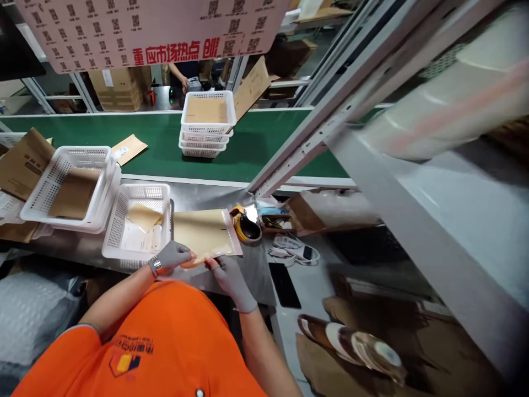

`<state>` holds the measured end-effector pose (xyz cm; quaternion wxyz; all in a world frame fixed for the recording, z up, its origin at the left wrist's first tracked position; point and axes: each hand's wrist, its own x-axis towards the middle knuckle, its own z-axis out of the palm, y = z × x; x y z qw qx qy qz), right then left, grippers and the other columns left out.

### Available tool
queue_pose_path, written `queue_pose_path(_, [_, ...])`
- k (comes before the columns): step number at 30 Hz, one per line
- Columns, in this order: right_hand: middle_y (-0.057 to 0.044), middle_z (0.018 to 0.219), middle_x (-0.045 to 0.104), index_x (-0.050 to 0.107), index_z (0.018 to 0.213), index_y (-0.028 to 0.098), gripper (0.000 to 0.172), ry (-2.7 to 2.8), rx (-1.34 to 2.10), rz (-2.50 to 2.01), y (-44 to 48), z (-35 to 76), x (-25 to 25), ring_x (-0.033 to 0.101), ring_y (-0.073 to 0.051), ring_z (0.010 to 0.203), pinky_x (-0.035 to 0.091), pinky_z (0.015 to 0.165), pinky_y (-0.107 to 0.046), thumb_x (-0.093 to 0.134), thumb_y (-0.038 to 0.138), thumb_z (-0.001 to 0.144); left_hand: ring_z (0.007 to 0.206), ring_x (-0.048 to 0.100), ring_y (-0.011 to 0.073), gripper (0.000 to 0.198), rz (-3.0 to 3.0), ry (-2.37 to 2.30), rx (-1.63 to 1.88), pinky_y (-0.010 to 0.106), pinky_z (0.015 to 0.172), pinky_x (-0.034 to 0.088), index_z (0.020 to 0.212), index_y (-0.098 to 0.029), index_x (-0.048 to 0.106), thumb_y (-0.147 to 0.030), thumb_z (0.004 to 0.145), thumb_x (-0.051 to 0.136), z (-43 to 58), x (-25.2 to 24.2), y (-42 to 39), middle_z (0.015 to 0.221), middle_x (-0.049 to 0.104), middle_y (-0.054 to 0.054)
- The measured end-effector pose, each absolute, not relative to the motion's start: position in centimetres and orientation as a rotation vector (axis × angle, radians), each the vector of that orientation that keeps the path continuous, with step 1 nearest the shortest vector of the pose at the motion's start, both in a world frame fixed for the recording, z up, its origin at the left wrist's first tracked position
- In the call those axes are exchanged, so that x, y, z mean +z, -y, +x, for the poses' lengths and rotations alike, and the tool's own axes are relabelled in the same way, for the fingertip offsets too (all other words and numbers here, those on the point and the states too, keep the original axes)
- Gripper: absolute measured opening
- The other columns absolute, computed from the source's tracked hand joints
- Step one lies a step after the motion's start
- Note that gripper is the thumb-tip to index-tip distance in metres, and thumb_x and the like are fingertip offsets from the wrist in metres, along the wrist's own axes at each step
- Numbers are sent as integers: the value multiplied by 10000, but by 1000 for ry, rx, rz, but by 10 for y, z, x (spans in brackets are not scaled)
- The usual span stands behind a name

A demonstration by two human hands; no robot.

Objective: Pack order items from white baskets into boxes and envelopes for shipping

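I pinched the near edge of a kraft mailer (202, 229) on the table (259, 275).
The fingers of my left hand (173, 256) and right hand (229, 275) were nearly together, each gripping that edge; the mailer lay between the near white basket (144, 192) and a yellow-and-black device (247, 225). I judged an uneven tug could have creased or torn the thin edge, a loose pinch could have let it slip, and a push rightward could have nudged the device. I counted one mailer in hand, another envelope (130, 148) on the green belt (264, 132), one kraft piece (144, 216) inside the near basket, one device, one black phone (285, 285), and two basket stacks, left (109, 184) and on the belt (204, 149).
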<state>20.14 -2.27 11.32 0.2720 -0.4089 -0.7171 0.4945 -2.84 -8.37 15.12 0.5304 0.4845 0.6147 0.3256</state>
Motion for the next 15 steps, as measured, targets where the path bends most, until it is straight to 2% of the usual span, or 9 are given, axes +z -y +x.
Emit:
queue_pose_path(2, [-66,750,782,728,758,272,371,2012,1367,-1073,21,204,118,712,-259,725,556,701,-363,602,524,998,599,266,99,544,1112,-1450,736,296,587,163,526,-233,389,-591,805,689,-33,150,84,559,297,-70])
queue_pose_path(4, [-83,783,802,748,762,275,368,2068,1379,-1034,19,205,123,728,-277,769,559,732,-376,601,510,1004,593,279,97,513,1037,-1485,758,289,579,180,504,-229,410,-536,773,720,-34,147,83,544,316,-69])
queue_pose_path(7, [-109,854,830,793,868,274,345,2034,1323,-1045,15,207,126,739,-302,822,560,744,-393,592,514,1012,579,366,103,430,894,-1583,924,260,575,297,493,-212,484,-421,789,716,-30,142,76,526,396,-59])
queue_pose_path(10, [-90,769,779,729,811,264,341,1979,1175,-1175,8,215,119,679,-272,731,512,679,-368,580,509,996,617,539,134,364,826,-1734,1130,260,647,470,550,-193,600,-345,875,659,-25,141,67,574,569,-20])
queue_pose_path(12, [-75,740,749,692,778,250,356,1919,1054,-1270,2,220,107,648,-247,710,491,661,-348,565,516,978,714,661,165,308,953,-1833,1219,275,732,547,648,-183,715,-312,921,656,-22,142,64,682,714,15])
queue_pose_path(15, [-107,855,800,772,970,206,448,1746,979,-1343,-5,221,82,705,-261,804,549,696,-349,485,550,987,871,765,197,158,1315,-1878,1210,297,871,604,843,-196,842,-236,919,710,-17,138,63,891,849,46])
